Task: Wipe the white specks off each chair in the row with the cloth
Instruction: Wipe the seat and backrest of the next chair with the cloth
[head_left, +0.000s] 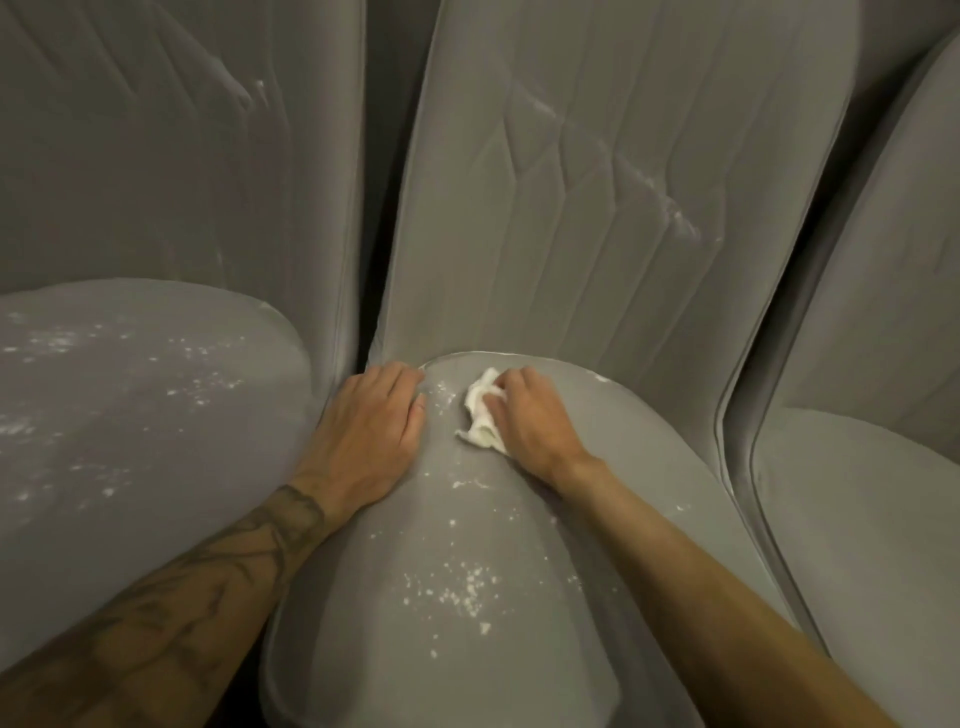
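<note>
Three grey upholstered chairs stand side by side. The middle chair (571, 519) has white specks (457, 587) scattered over its seat and some on its backrest. My right hand (535, 415) grips a crumpled white cloth (483, 415) and holds it against the back of that seat. My left hand (369, 431) rests flat on the seat's left edge, fingers straight, next to the cloth. The left chair (130, 426) carries many white specks on its seat and a streak on its backrest.
The right chair (857, 519) shows almost no specks in the part I can see. Dark narrow gaps separate the chairs. The tall backrests fill the whole upper view.
</note>
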